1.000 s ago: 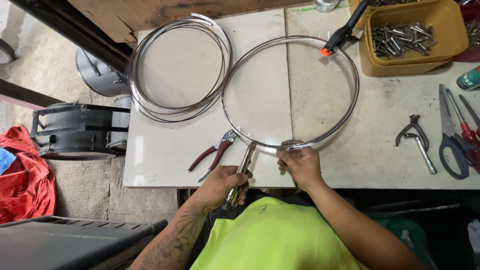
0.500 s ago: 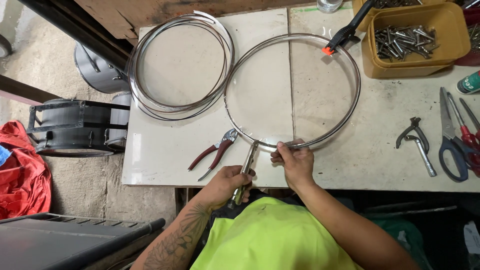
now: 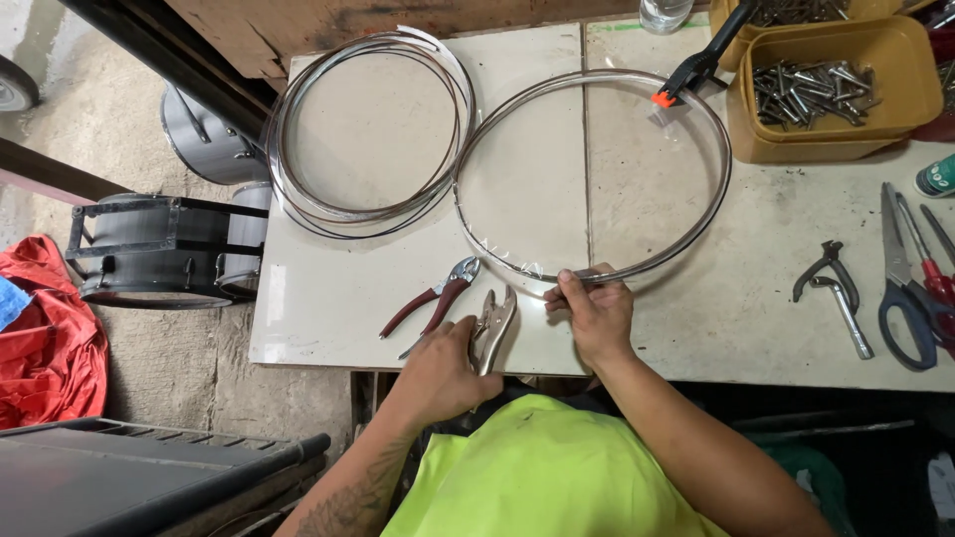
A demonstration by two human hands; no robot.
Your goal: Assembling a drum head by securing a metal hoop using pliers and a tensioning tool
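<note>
Far left, on the floor: red cloth [image 3: 45, 328], and beside it a black drum shell [image 3: 149, 249] lying against the pale worktable [image 3: 328, 318].

On the table at 10 o'clock: loose coil of metal bands [image 3: 368, 129], touching the hoop's left edge.

Near the front edge, at 7 o'clock of the hoop: red-handled pliers [image 3: 433, 298], lying unused just beside the left hand [image 3: 443, 373]. Closed around the handles of the locking pliers [image 3: 494, 323]; jaws pointing up toward 12 o'clock, close to the hoop's lower rim yet apart from it.

At 6 o'clock of the metal hoop [image 3: 729, 169]: right hand [image 3: 595, 316], pinching the rim between thumb and fingers where the band ends appear to overlap. Hoop lying flat, mid-table.

At 1 o'clock on the rim: black spring clamp [image 3: 696, 65] with an orange tip, gripping the band.

Far right: yellow tub [image 3: 846, 149] of metal fasteners at 2 o'clock; grey hand tool [image 3: 834, 293] and scissors [image 3: 900, 288] at 4 o'clock.

Step in hand, as judged: steadying the joint with the tool brought near. Clamping here would call for jaws set square across the overlap, pinch unshifted.
</note>
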